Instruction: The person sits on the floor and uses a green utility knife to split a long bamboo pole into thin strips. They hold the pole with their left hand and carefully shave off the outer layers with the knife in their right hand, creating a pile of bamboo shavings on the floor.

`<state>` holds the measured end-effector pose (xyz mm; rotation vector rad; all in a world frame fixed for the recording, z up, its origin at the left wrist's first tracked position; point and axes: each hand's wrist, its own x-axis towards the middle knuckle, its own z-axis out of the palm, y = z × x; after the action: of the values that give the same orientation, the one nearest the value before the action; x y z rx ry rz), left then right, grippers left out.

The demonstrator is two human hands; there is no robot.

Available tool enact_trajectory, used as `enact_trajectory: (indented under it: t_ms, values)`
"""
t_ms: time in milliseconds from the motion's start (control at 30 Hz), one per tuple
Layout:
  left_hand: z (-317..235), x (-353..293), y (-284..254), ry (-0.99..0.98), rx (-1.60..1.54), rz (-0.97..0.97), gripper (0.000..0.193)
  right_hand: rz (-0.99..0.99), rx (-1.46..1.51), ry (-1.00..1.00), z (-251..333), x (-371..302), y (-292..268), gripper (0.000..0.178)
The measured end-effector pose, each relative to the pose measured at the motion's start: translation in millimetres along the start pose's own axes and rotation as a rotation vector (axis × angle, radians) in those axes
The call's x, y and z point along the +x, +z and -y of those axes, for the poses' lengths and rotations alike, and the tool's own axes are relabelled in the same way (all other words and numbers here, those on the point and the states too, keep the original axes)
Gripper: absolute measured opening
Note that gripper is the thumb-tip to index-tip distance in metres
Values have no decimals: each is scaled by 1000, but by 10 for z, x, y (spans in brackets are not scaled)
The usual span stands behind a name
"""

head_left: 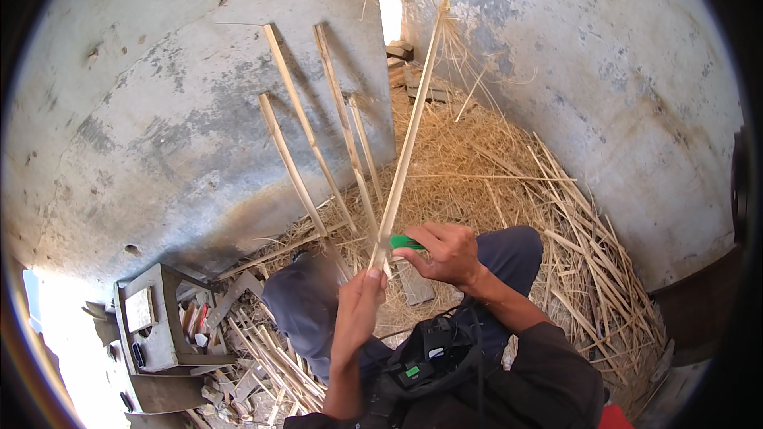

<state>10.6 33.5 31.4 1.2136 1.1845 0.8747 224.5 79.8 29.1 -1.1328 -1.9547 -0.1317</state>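
Observation:
A long pale bamboo strip (417,115) slants up and away from between my knees toward the corner of the walls, with thin curled shavings (451,28) at its far end. My left hand (359,306) is closed around the strip's near end. In my closed right hand (447,254) is a knife with a green handle (408,243), held against the strip just beyond the left hand. The blade is blurred where it meets the strip. Both hands are over my lap, between the bent knees in dark trousers.
Several bamboo strips (306,127) lean on the left wall (191,111). Fine shavings (453,151) cover the floor ahead, and split sticks (596,270) lie piled at the right. A worn wooden box (151,357) with odds and ends stands at the lower left. A black bag (429,357) rests at my waist.

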Motion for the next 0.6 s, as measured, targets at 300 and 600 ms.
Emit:
enact_trajectory:
  t_ms: [300, 600]
  values:
    - [55, -38, -9, -1, 52, -19, 43, -23, 9, 19, -60, 6, 35, 30]
    - [85, -87, -23, 9, 118, -29, 46, -6, 1, 34, -89, 22, 30, 30]
